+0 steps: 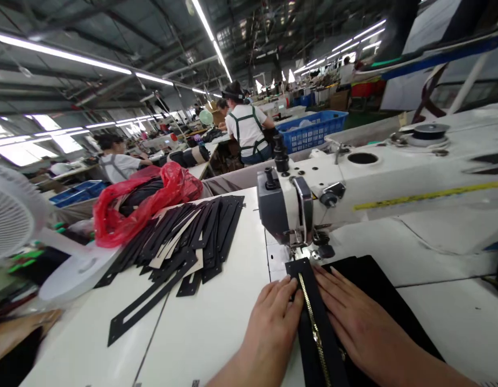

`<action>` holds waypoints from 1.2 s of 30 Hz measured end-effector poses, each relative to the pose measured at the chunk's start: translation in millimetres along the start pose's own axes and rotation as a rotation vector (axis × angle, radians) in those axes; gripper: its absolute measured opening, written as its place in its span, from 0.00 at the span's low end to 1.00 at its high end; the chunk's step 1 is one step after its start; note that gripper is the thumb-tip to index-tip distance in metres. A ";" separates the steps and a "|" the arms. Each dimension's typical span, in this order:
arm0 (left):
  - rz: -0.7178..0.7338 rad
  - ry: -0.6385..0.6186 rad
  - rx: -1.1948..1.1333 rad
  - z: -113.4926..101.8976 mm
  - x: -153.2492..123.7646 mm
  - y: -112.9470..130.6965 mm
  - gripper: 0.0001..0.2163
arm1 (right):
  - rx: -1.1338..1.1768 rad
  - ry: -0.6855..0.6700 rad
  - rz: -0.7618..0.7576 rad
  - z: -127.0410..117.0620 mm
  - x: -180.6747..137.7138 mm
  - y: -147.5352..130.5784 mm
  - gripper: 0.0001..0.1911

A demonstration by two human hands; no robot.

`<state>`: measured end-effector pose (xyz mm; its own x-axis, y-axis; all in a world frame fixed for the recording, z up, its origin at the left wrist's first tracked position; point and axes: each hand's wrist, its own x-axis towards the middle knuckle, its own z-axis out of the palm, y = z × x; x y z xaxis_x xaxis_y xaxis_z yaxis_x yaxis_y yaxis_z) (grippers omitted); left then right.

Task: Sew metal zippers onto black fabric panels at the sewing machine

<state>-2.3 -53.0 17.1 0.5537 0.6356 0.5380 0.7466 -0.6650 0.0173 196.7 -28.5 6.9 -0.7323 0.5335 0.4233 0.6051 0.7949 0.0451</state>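
Note:
A black strip with a gold metal zipper (pixel 314 328) runs lengthwise toward the sewing machine's presser foot (pixel 300 251). My left hand (pixel 271 322) rests on its left edge, fingers slightly bent and laid on the piece. Along the right edge lies my right hand (pixel 354 317), flat with the fingers stretched out forward. Beneath my right hand, a larger black fabric piece (pixel 370 274) spreads over the machine bed. The strip's far end meets the needle area, where the needle tip is too small to make out.
Left on the white table (pixel 217 322) lies a pile of slotted black strips (pixel 192 231), some pale. Behind are a red plastic bag (pixel 152 193) and a white fan (pixel 15 215). The machine head (pixel 281 209) stands ahead. Co-workers sit beyond, near a blue crate (pixel 313 129).

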 end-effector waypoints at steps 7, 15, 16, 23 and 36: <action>-0.058 -0.066 -0.024 4.3 -4.1 2.9 0.14 | -0.004 0.003 -0.008 0.5 0.2 2.0 0.26; -0.077 -0.139 -0.052 11.1 16.0 -12.7 0.15 | 0.048 0.027 0.002 10.1 13.5 24.0 0.25; -0.078 -0.146 -0.057 11.8 18.4 -14.3 0.15 | 0.065 0.033 0.007 10.0 15.8 26.2 0.25; -0.085 -0.194 -0.084 11.0 21.4 -17.0 0.15 | 0.108 0.032 0.022 6.6 20.2 27.2 0.26; -0.050 -0.171 -0.053 12.0 22.4 -16.4 0.15 | 0.115 0.032 0.028 8.5 16.5 28.6 0.27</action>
<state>2.3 -23.2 18.8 0.5741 0.7230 0.3842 0.7571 -0.6474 0.0871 199.2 5.5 7.5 -0.7041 0.5481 0.4515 0.5843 0.8085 -0.0703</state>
